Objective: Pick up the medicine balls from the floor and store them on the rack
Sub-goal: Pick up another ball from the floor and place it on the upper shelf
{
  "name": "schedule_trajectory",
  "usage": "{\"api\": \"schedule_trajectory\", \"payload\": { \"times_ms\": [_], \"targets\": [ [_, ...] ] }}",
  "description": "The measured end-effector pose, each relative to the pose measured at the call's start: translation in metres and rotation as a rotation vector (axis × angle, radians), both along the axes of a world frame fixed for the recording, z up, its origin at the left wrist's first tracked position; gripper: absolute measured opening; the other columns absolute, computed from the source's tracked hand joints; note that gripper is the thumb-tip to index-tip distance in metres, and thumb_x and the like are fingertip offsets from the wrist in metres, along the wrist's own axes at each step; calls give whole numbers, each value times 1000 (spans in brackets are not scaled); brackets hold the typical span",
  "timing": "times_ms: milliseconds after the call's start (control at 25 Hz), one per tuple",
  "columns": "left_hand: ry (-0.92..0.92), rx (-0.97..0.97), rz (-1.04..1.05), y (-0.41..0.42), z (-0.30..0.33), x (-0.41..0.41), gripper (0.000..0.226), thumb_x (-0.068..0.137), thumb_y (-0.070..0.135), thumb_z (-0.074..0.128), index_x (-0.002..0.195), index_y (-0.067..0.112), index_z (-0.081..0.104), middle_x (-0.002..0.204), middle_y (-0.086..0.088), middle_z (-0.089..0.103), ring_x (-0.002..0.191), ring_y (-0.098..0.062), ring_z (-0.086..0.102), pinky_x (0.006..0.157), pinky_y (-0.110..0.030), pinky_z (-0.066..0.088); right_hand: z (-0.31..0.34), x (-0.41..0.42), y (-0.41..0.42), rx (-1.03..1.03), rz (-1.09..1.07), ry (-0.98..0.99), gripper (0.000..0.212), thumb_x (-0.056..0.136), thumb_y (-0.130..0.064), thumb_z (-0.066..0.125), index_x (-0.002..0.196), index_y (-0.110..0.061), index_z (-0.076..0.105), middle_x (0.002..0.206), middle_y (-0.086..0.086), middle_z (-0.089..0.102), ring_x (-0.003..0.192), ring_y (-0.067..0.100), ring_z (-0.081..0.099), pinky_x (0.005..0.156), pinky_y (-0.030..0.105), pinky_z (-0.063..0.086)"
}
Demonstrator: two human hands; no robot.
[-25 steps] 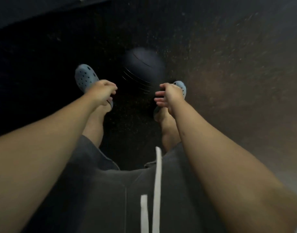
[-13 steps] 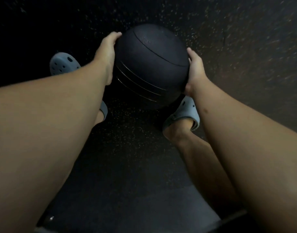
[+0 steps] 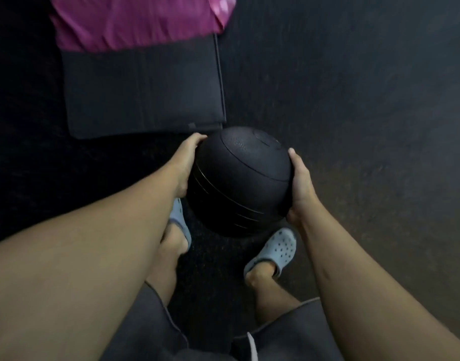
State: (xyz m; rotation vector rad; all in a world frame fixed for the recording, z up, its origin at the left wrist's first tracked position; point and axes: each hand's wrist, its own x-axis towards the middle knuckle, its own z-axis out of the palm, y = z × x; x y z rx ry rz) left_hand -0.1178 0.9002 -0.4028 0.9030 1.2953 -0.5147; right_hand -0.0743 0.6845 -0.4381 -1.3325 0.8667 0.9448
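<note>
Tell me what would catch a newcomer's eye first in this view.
The black medicine ball at centre, held off the floor between the left hand and right hand. Next, the bright pink cloth at the top, lying over a dark mat. Below the ball, pale blue clogs.

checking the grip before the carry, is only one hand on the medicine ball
No, the left hand and the right hand press on opposite sides of the black medicine ball, held above the floor.

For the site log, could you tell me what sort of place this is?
Probably a gym: dark speckled rubber floor, a black medicine ball held between left hand and right hand, and a dark padded mat.
</note>
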Motion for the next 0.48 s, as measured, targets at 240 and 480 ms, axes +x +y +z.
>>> {"api": "schedule_trajectory", "payload": {
  "times_ms": [240, 480],
  "targets": [
    [-474, 178, 188, 108, 296, 48, 43, 103, 42, 51, 67, 22, 59, 58, 3, 58, 60, -18, 55, 57, -28, 43, 277, 103, 130, 265, 191, -420, 64, 84, -67, 62, 128, -22, 77, 121, 5, 81, 113, 27, 77, 104, 45, 57],
    [-902, 545, 475, 210, 559, -31, 35, 105, 34, 51, 73, 24, 58, 68, 2, 60, 64, -14, 57, 60, -28, 44, 544, 97, 290, 566, 431, -796, 98, 51, -87, 78, 128, -27, 75, 127, 6, 78, 119, 30, 74, 109, 54, 53]
  ]
}}
